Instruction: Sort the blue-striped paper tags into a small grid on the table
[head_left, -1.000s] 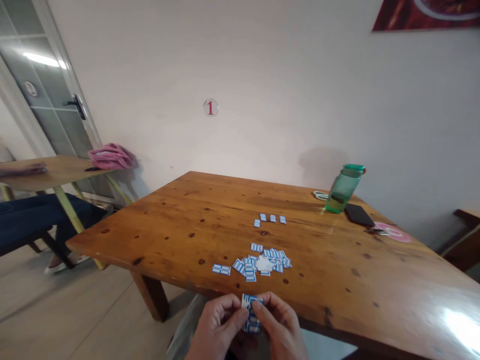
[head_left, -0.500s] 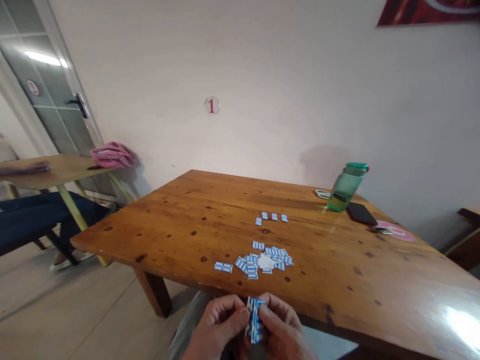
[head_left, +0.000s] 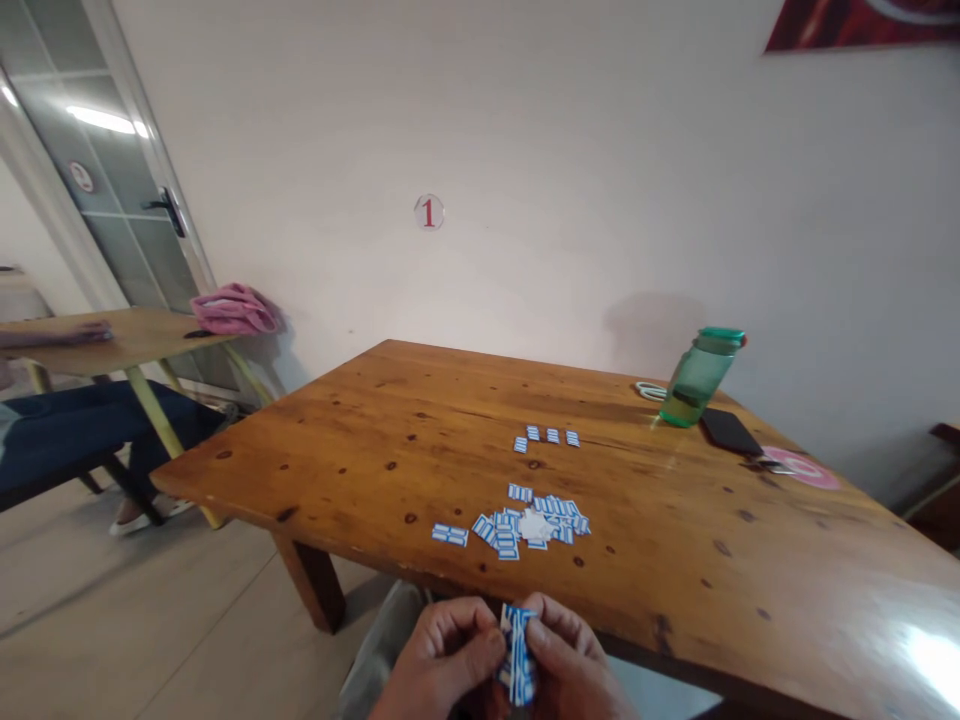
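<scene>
Below the table's near edge, my left hand [head_left: 454,655] and my right hand [head_left: 566,650] pinch a small blue-and-white printed sticker sheet [head_left: 519,655] between thumbs and fingers. The sheet stands roughly upright and looks creased down its length. Just beyond, on the wooden table [head_left: 337,430], lies a loose pile of blue-and-white label pieces [head_left: 562,510] with a plain white scrap [head_left: 535,524] on top. A separate pair of labels [head_left: 450,535] sits left of the pile. Farther back is a short row of small labels [head_left: 553,437].
A green water bottle [head_left: 699,380] stands at the back right beside a black phone [head_left: 731,432], a white coiled cable [head_left: 651,391] and a pink round mat [head_left: 806,468]. At left, another person's forearm [head_left: 60,335] rests on a second table [head_left: 142,340] with a pink cloth [head_left: 236,310].
My hands and the sheet have shifted slightly down and right in view, and the sheet is turned a little. The whole scene has slid slightly right; the pieces on the table look unmoved.
</scene>
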